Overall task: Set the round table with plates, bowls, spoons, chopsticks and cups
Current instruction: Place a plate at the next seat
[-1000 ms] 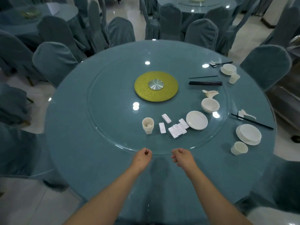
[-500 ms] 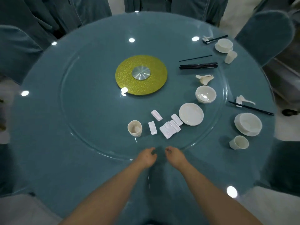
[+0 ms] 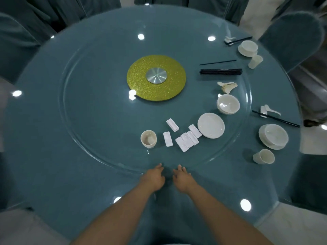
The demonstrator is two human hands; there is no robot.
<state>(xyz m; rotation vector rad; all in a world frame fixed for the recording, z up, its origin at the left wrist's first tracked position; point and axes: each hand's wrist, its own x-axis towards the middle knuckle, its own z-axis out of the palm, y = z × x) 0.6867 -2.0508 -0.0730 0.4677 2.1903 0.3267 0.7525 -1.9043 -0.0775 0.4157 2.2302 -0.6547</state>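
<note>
White bowl (image 3: 275,136) sits in a plate (image 3: 262,135) at the table's (image 3: 53,156) right edge; left hand (image 3: 154,178) and right hand (image 3: 182,177) are relaxed, holding nothing.

A gold disc (image 3: 156,78) sits mid-turntable; covered chairs (image 3: 290,38) ring the edge.

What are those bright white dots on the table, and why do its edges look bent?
Head view: the dots are ceiling lights mirrored in the glass turntable and the table; the wide-angle lens bows the rim and chairs; the outer areas look soft.
</note>
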